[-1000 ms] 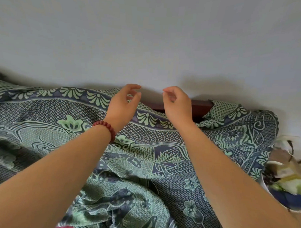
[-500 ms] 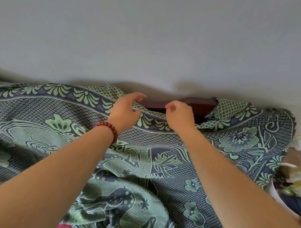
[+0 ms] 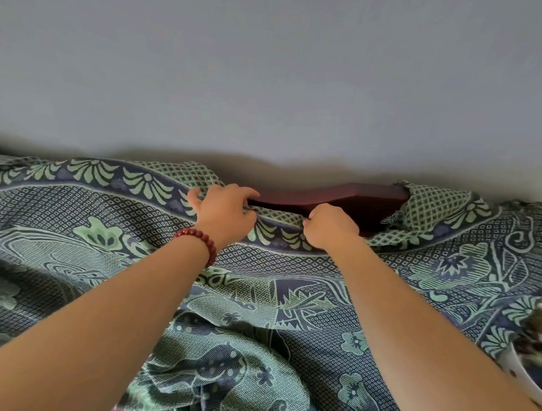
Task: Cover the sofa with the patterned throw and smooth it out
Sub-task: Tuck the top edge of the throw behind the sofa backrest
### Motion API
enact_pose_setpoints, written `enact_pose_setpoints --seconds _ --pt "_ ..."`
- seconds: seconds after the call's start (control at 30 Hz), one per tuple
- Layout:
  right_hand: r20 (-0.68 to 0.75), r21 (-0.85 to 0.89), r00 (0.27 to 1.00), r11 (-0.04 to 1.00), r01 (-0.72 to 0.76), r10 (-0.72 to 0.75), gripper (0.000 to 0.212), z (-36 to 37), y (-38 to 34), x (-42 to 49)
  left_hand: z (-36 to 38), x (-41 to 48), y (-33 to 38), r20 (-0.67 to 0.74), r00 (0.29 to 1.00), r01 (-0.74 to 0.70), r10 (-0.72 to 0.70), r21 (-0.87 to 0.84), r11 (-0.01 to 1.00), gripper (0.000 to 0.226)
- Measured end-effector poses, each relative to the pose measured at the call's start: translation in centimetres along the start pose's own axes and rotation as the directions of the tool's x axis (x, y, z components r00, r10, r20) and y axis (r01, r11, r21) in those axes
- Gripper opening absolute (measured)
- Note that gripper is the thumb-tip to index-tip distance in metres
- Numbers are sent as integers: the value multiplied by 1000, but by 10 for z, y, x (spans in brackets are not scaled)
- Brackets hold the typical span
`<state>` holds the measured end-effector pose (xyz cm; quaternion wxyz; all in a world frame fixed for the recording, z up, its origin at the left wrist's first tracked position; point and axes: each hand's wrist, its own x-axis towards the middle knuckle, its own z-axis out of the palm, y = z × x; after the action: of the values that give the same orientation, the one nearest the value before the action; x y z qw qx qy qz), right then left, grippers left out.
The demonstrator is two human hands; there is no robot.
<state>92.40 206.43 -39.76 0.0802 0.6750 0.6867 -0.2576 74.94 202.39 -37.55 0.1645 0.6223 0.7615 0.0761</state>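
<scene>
From here I see the left hand [image 3: 223, 214] and right hand [image 3: 330, 227] each gripping the far edge of the patterned throw [image 3: 109, 230], which lies rumpled over the sofa [image 3: 340, 197] (its dark red back shows, far right of centre).
</scene>
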Motion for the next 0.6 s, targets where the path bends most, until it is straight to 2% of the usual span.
enact_pose_setpoints --seconds 0.1,0.2,0.27,0.37,0.43,0.53,0.6 --pt "-47 10 999 1000 -27 28 42 -3 0 1 -2 1 2 -7 1000 15 -15 13 1000 27" --pt "-73 103 997 995 7 0 45 -9 0 3 -1 3 6 3 1000 -13 12 124 992 38" --pt "60 85 995 993 80 -85 45 -9 -1 6 2 5 6 33 998 -51 46 156 986 36" --pt "272 74 948 986 152 -166 34 -7 -4 2 7 6 4 80 994 -84 74 141 986 21" --pt "302 97 933 980 175 -196 21 -6 -6 -3 10 7 3 95 993 -87 76 125 988 18" --pt "286 131 920 962 240 -269 29 -10 -5 -7 12 7 3 125 989 -90 75 126 988 18" --pt "272 141 910 948 285 -314 26 -10 -3 -8 14 7 3 155 984 -107 83 152 983 18"
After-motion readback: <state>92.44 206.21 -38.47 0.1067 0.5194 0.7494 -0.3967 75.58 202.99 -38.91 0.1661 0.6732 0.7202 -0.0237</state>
